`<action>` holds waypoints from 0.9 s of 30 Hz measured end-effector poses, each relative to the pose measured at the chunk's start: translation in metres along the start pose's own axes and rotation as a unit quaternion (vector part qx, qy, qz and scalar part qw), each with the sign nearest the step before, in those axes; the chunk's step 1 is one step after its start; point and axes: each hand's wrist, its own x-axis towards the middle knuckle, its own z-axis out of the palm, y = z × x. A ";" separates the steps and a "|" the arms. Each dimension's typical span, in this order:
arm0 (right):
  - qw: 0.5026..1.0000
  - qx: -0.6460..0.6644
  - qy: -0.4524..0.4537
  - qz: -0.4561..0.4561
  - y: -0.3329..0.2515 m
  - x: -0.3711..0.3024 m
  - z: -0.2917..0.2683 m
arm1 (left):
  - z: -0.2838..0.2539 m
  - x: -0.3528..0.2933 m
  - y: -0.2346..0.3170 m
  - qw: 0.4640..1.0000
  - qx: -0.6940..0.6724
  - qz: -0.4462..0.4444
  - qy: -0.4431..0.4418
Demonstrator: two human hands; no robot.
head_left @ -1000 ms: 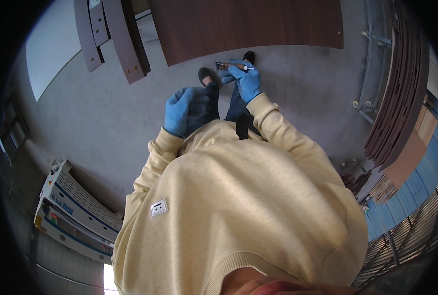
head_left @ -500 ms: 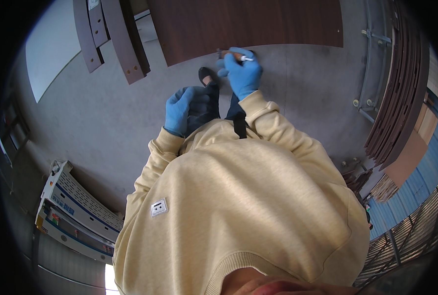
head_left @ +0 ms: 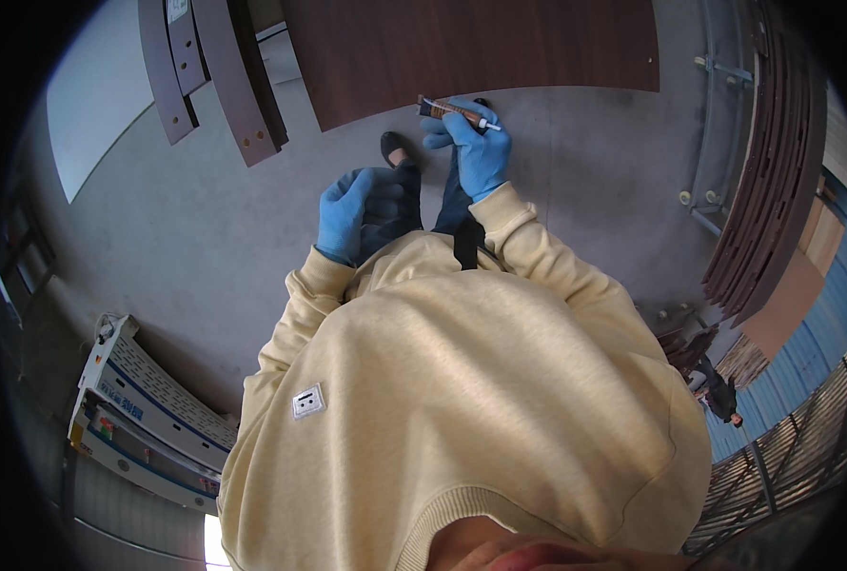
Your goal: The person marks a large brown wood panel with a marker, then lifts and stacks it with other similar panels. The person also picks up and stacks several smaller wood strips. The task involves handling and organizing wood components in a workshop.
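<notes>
My right hand (head_left: 483, 152), in a blue glove, is closed round a small brown tube (head_left: 454, 113) with a white nozzle. The tube lies slantwise, nozzle to the right, just off the near edge of a dark brown wood-grain panel (head_left: 481, 48). My left hand (head_left: 345, 214), gloved in blue too, is held in front of my left thigh. Its fingers are curled inward, and whatever they may hold is hidden.
Narrow brown boards with holes (head_left: 243, 114) stand at the far left beside a pale sheet (head_left: 95, 109). To the right are a wheeled metal rack (head_left: 714, 124) and stacked brown panels (head_left: 771, 181). A white machine (head_left: 157, 400) is at lower left. Another person (head_left: 721, 392) stands behind on the right.
My right hand has turned and shifted slightly right, showing more of the tube. My left hand stays put. Another person has come into view at the right.
</notes>
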 end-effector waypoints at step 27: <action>0.997 -0.054 -0.041 0.027 0.008 0.004 0.012 | 0.001 -0.001 -0.003 1.000 0.004 -0.002 0.010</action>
